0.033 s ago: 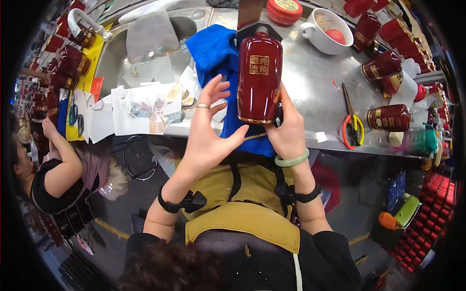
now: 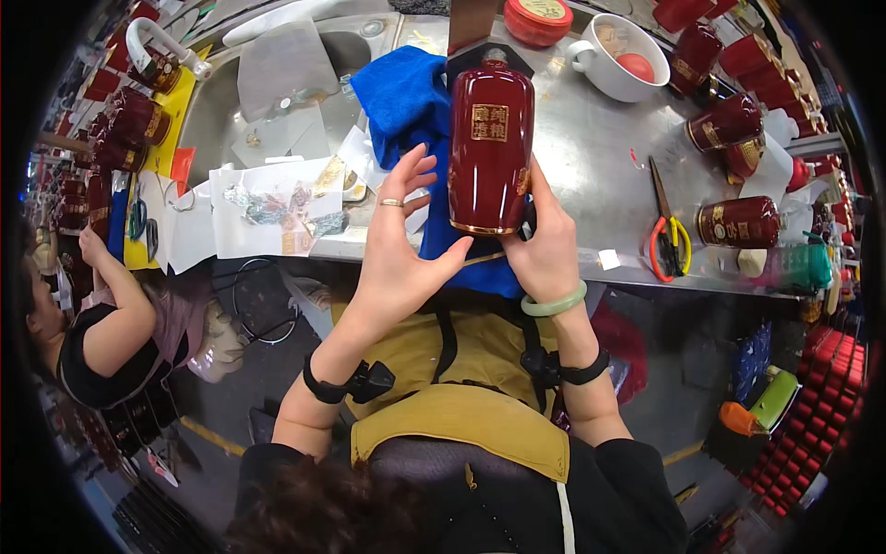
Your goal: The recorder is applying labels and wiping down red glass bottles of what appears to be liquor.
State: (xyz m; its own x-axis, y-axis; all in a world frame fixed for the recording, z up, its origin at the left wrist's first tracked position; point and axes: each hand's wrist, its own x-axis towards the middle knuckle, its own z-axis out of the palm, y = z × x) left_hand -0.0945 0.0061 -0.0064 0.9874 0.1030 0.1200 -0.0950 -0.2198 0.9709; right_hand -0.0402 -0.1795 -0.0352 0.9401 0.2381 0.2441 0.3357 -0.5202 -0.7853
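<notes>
A glossy dark red bottle point(image 2: 491, 171) with gold markings and a gold base rim lies in front of me, its neck pointing away. My right hand point(image 2: 543, 235), wearing a pale green bangle, grips its lower right side; some fingers are hidden behind it. My left hand point(image 2: 392, 254) is open to the left of the bottle, fingers spread, thumb close to the base and apparently holding nothing. A blue cloth point(image 2: 403, 97) lies behind and beneath the bottle. A thin light brown stick point(image 2: 484, 259) shows below the base, between my hands.
Orange-and-yellow scissors point(image 2: 670, 245), several red bottles point(image 2: 738, 222) and a white mug point(image 2: 620, 60) stand to the right. On the left are a steel sink point(image 2: 208, 129), a paper sheet with foil scraps point(image 2: 235, 212) and a co-worker point(image 2: 111, 314). A round red tin point(image 2: 535, 26) sits at the back.
</notes>
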